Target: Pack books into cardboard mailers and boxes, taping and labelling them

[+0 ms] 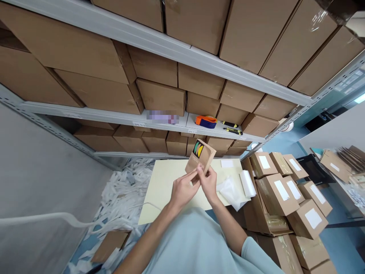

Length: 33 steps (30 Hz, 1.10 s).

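A small brown cardboard box (203, 155) with a black panel of green, beige and yellow shapes is held tilted above the pale yellow table (159, 182). My left hand (183, 189) grips its lower edge, fingers pinched near the middle. On the other side, my right hand (208, 182) is closed on the box's lower right corner, thumb on its front. The fingers behind the box are hidden. Beyond my right hand, a crumpled clear plastic bag (230, 190) and a white roll (247, 183) lie on the table, with a white sheet (227, 163) farther back.
Shelves (114, 114) packed with cartons rise ahead. On one ledge lie an orange and blue tape dispenser (205, 121) and two yellow-black cutters (233, 131). Labelled cartons (281, 192) are piled at right. White paper strips (125, 194) heap at left, near a white hose (62, 216).
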Available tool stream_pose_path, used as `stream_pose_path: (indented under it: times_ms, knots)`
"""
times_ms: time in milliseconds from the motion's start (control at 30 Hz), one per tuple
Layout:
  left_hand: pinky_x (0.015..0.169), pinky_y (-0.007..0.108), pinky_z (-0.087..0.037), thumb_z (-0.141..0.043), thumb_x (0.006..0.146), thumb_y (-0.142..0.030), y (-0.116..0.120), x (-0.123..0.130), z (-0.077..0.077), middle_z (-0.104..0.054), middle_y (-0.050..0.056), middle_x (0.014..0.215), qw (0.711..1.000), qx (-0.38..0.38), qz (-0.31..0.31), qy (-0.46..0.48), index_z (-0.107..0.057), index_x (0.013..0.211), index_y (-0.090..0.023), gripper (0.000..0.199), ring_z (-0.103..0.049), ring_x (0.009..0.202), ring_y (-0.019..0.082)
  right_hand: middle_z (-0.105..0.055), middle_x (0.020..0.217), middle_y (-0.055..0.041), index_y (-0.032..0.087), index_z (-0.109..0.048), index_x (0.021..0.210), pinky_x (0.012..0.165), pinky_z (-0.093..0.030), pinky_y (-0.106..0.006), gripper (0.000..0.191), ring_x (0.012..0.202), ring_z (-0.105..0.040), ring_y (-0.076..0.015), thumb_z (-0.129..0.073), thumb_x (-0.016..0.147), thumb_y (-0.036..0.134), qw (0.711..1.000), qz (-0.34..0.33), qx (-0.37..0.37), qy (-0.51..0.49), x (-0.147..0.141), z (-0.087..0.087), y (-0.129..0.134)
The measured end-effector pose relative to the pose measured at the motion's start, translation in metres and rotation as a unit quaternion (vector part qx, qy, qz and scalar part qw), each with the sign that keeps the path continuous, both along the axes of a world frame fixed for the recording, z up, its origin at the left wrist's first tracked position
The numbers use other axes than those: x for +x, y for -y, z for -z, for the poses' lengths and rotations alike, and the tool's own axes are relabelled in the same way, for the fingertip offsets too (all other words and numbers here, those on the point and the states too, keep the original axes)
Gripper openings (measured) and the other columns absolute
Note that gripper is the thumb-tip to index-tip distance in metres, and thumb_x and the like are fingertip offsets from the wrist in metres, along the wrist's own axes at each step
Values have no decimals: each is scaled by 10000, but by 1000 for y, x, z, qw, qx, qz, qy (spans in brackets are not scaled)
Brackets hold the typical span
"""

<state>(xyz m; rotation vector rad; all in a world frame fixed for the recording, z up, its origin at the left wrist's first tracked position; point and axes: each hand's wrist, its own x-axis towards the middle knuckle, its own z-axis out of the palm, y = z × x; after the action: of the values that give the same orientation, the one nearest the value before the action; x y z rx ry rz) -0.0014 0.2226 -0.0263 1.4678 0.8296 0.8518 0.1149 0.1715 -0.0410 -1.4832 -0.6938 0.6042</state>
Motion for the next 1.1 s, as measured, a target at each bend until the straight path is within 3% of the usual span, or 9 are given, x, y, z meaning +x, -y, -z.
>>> stream_pose_path:
  times_ms: [67,200,333,400,567,733,800,933,1100]
  knots:
    - [1176,468,-620,-992,709,-434,-11,-5,1,-812,77,1413,1000,-13,11,16,-916,1168,-313,481,-760,1347,397,-826,934,-75,202,-793,970,841,-651,-364,643,876,-764,-260,-772,874,838,999,-1,18,-30,14,-3,0]
    - [1244,509,-568,-1025,653,-633,-43,-19,5,-742,148,1536,993,-67,-90,38,-875,1227,-233,716,-690,1456,408,-862,1046,-89,217,-807,1076,915,-669,-399,655,970,-816,-290,-811,856,834,992,-86,24,-93,38,-13,7]
    - [993,531,-698,-1003,613,-787,-49,-25,1,-855,224,1213,970,-233,37,66,-861,1154,-147,850,-829,1138,445,-874,1027,-84,219,-814,1057,905,-689,-422,675,966,-838,-304,-855,810,846,977,-156,6,-144,46,-14,12]
    - [922,513,-713,-1007,619,-785,-42,-23,-3,-870,208,1109,963,-253,44,81,-857,1143,-142,843,-846,1035,426,-875,1020,-83,220,-817,1059,900,-694,-427,710,1001,-841,-318,-859,781,872,975,-165,-3,-149,48,-11,12]
    - [860,467,-716,-997,631,-796,-27,-14,-8,-876,164,1052,967,-237,1,91,-855,1110,-166,804,-846,954,377,-878,1078,-98,213,-832,1125,931,-701,-449,714,1116,-833,-344,-828,827,862,974,-178,-18,-136,60,-5,6]
    - [892,424,-697,-937,679,-835,-27,-2,-2,-874,136,1032,984,-136,-93,67,-862,1082,-173,778,-835,966,353,-822,1394,-150,225,-827,1294,1253,-565,-543,713,1432,-718,-358,-829,868,797,999,-28,2,-44,55,2,7]
    - [892,401,-688,-899,747,-799,-23,3,0,-876,116,1037,985,-86,-145,39,-868,1103,-181,714,-834,962,343,-775,1498,-142,241,-814,1370,1293,-531,-553,694,1470,-696,-352,-799,916,767,999,-27,8,-35,42,4,12]
    - [943,418,-679,-864,827,-669,4,13,-1,-888,90,1113,988,-24,-154,-24,-896,1130,-220,542,-835,1029,369,-813,1420,-110,242,-800,1409,1161,-640,-511,703,1336,-766,-350,-840,902,726,992,-111,11,-56,13,5,19]
    - [1196,485,-599,-952,762,-518,28,11,-4,-852,74,1313,999,-15,-34,-34,-914,1186,-310,474,-785,1297,406,-860,989,-97,194,-854,1025,861,-680,-413,623,937,-802,-296,-837,859,794,997,-56,-22,-48,27,1,18]
